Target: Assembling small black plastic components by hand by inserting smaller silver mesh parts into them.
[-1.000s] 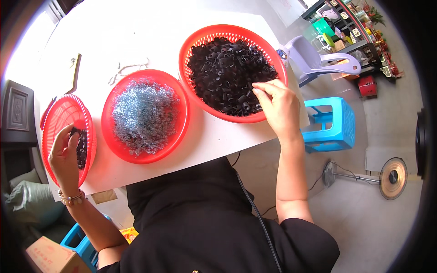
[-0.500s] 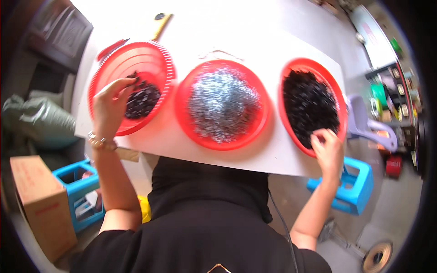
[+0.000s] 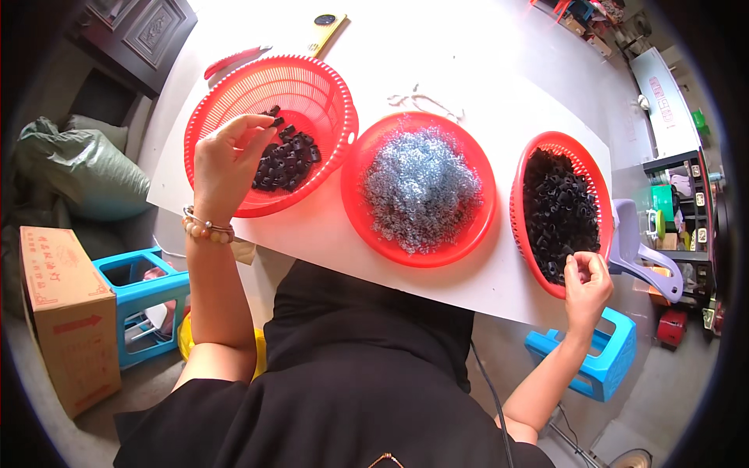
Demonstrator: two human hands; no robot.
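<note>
Three red plastic containers stand in a row on a white table. My left hand (image 3: 224, 165), with bracelets at the wrist, is over the left slotted basket (image 3: 211, 105). Its thumb and fingers pinch what looks like a small black piece, above a heap of short black pieces (image 3: 285, 162). In the middle, a round red tray (image 3: 360, 222) carries a mound of fine silvery metal bits (image 3: 421, 187). My right hand (image 3: 588, 290) is at the near rim of the right basket (image 3: 516, 222), which is full of black tube-like pieces (image 3: 563, 207). Its fingertips are pressed together; what is between them is hidden.
A yellow phone-like object (image 3: 328, 33), a red-handled tool (image 3: 234, 60) and a pale cord (image 3: 425, 100) lie at the table's far side. Blue stools (image 3: 144, 312) (image 3: 597, 363) stand on both sides. A cardboard box (image 3: 70, 312) and a filled sack (image 3: 86, 168) are left.
The whole view has shifted, so the containers sit farther right in it. Both hands stay over the same baskets, their fingers still pinched.
</note>
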